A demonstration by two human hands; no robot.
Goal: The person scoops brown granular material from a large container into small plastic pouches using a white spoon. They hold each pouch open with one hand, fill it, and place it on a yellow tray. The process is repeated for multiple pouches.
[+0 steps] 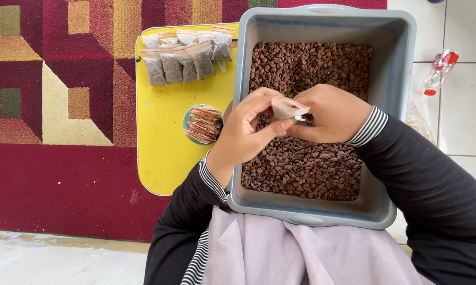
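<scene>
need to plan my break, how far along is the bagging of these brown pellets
Done: about nine filled bags lie in two rows on the yellow tray. In hand: the left hand and right hand hold one small bag over the grey tub; it looks empty. Left: a fanned stack of empty bags waits, and the pellets fill the tub.

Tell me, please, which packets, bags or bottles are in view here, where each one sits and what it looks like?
Small clear bag: held between both hands over the grey tub, looks empty.
Filled bags: rows at the yellow tray's far end, clear, dark grains inside.
Flat empty bags: stacked mid-tray.
Plastic bottle: lying on tiles at right, clear, red cap.
</scene>
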